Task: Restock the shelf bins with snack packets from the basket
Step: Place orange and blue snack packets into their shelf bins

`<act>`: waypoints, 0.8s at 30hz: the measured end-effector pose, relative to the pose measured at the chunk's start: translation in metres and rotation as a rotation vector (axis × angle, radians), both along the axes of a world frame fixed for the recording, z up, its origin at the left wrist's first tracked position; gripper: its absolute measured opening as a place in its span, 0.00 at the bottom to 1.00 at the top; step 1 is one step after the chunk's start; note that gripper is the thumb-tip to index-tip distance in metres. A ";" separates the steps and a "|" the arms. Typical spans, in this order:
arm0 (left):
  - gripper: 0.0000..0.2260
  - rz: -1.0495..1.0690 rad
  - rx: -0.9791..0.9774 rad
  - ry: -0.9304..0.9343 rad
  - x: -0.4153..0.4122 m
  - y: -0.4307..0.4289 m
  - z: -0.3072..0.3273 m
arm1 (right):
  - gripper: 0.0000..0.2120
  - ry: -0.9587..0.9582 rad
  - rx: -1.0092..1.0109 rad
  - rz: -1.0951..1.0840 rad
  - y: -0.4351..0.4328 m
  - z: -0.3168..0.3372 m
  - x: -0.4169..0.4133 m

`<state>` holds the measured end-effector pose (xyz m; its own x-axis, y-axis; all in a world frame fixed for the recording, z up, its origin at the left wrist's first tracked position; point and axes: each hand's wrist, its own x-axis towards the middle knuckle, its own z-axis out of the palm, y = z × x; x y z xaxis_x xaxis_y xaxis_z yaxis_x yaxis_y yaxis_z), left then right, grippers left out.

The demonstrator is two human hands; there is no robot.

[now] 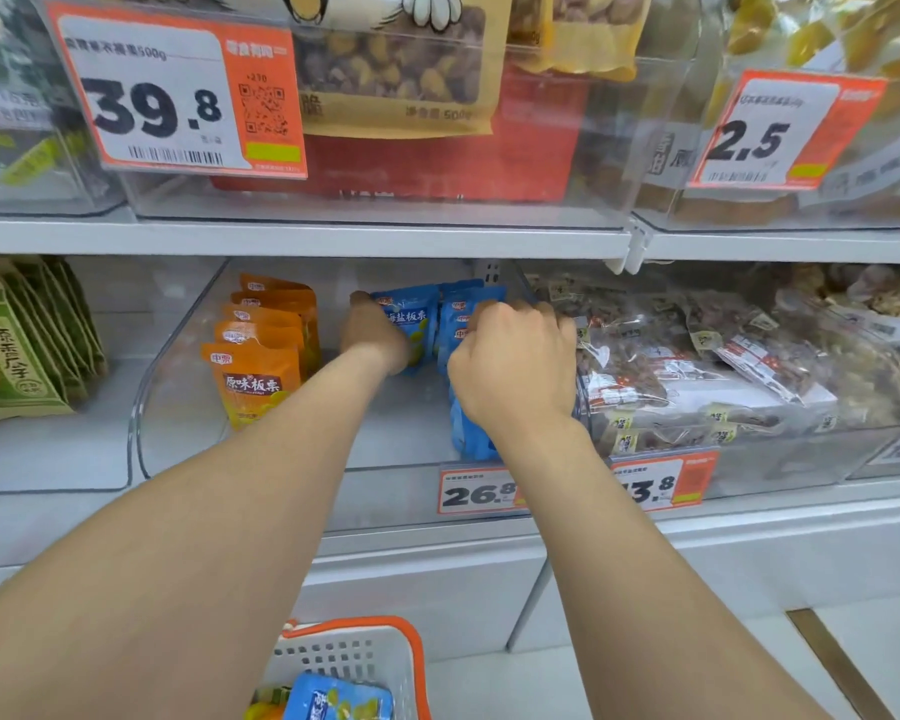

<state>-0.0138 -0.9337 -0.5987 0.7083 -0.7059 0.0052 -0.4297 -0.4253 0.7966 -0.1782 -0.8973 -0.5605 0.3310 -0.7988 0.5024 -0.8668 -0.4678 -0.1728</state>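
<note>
Mid-frame, both hands inside the clear bin (146, 407). Left hand (372, 332) steadies the upright blue packets (411, 317); right hand (513, 363), nearer, grips another blue packet (468, 433), long axis vertical, just right of the row.

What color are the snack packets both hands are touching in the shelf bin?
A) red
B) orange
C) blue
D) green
C: the left hand and the right hand both rest on the blue packets, while the orange packets stand untouched beside them.

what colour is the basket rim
Orange, on a white basket; seen in the head view.
</note>
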 end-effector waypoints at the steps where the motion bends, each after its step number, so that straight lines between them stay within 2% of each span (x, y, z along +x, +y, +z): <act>1: 0.18 -0.028 -0.007 0.005 0.003 -0.002 -0.001 | 0.19 -0.001 0.000 -0.001 0.001 0.000 0.000; 7: 0.17 -0.099 -0.013 0.032 0.002 -0.002 -0.002 | 0.22 -0.015 -0.001 0.011 0.001 0.000 0.000; 11: 0.23 -0.055 0.011 -0.029 0.002 0.004 0.003 | 0.12 -0.029 -0.014 0.006 0.002 0.000 -0.001; 14: 0.24 -0.064 0.062 -0.216 0.000 0.020 0.012 | 0.10 -0.045 -0.062 -0.008 0.008 0.002 -0.001; 16: 0.22 -0.156 0.052 -0.387 0.001 0.039 0.018 | 0.15 -0.071 -0.090 0.015 0.015 0.004 0.001; 18: 0.21 -0.303 -0.013 -0.548 0.006 0.059 0.022 | 0.19 -0.173 -0.088 0.155 0.025 0.007 0.002; 21: 0.15 -0.485 -0.070 -0.708 0.010 0.094 0.032 | 0.15 -0.248 -0.073 0.379 0.045 0.010 -0.001; 24: 0.06 -0.592 -0.136 -0.794 0.002 0.135 0.048 | 0.13 -0.185 0.020 0.420 0.075 0.017 -0.002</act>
